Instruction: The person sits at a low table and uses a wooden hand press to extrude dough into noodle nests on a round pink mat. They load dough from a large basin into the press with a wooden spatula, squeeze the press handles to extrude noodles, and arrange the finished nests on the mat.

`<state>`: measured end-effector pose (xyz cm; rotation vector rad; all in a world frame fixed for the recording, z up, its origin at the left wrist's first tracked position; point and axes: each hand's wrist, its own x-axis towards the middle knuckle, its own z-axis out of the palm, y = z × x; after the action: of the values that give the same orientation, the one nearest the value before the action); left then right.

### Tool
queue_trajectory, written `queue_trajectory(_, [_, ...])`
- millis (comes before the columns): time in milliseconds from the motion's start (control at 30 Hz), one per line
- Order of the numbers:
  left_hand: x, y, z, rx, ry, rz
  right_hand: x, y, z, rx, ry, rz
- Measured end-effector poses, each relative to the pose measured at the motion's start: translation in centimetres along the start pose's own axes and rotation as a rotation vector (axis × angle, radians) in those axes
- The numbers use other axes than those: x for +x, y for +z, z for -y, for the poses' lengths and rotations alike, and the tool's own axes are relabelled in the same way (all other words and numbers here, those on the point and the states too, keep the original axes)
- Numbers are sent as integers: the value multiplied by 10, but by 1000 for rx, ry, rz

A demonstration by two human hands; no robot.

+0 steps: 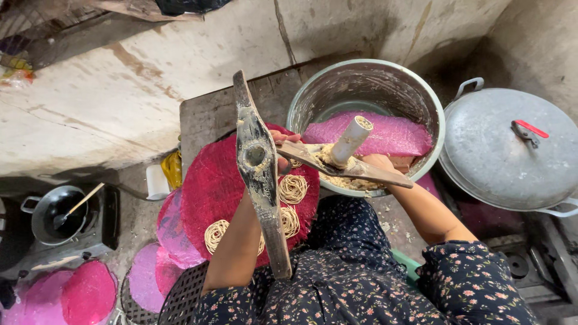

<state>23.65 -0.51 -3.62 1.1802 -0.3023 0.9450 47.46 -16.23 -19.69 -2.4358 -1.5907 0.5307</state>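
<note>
My left hand (284, 149) grips the left end of a wooden noodle press (361, 173), a flat wooden bar with a white cylinder (352, 138) rising from its middle. My right hand (380, 162) holds the bar's right end, over the rim of a large metal basin (367, 81). Pale dough clings around the cylinder's base. A second long wooden bar with a round hole (259, 174) stands tilted in front of my left forearm and hides part of that hand. Under it lies a red woven mat (211, 186) with several coils of thin noodles (292, 189).
Pink mats (385, 135) lie inside the basin. A big lidded metal pot (512, 150) stands to the right. At left, a small dark pan with a spoon (60, 213) sits on a burner. More pink and red mats (87, 292) are stacked bottom left beside a dark basket (180, 298).
</note>
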Motion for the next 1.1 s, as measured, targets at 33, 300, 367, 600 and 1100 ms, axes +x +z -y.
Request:
queue_trajectory(33, [0, 0, 0, -36, -6, 3, -6, 3, -5, 11, 6, 6])
queue_trajectory(300, [-5, 4, -29, -175, -153, 93, -55, 8, -42, -29, 44, 87])
queue_trajectory(367, [-8, 1, -40, -127, -169, 123, -60, -4, -45, -66, 69, 102])
queue_trajectory(600, [-28, -19, -63, 235, -641, 234, -102, -110, -63, 149, 148, 94])
queue_trajectory(1100, [-9, 7, 107, 1175, -608, 436, -126, -284, -6, -149, -289, -87])
